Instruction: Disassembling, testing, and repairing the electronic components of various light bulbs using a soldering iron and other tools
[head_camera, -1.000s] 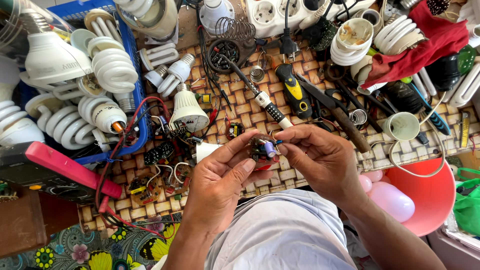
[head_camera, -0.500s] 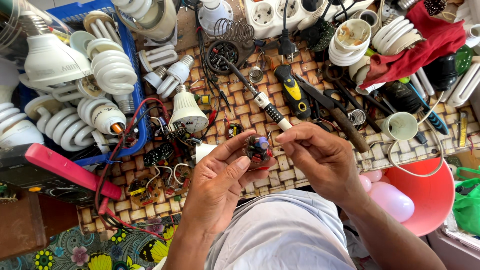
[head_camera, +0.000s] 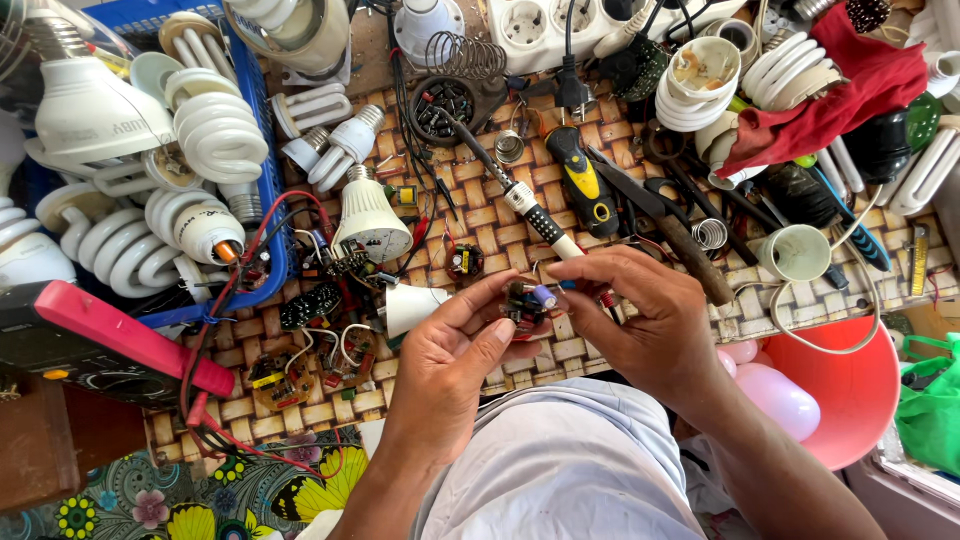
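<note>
Close to the person's body, over the grey lap, both hands meet at the near edge of the woven mat (head_camera: 480, 235). The left hand (head_camera: 450, 355) and the right hand (head_camera: 640, 320) pinch a small round circuit board (head_camera: 525, 303) between them. The fingers of each hand are closed on the board's rim, thumb on one side and fingertips on the other. The board is tilted up on its edge, with its little parts facing the camera. A small blue part sticks out toward the right hand. The board is round, so it has no clear long side.

Both wrists come up from below and bend inward, so the hands face each other.

There is little free room. Just left of the left hand lies a white bulb cover (head_camera: 410, 305), and more little boards and red wires. Just behind the right hand lies a soldering iron (head_camera: 520, 195). Farther back sit a yellow and black tool (head_camera: 583, 185), a white bulb (head_camera: 370, 222), a blue basket (head_camera: 265, 180) of curly bulbs, and a power strip (head_camera: 560, 25).
</note>
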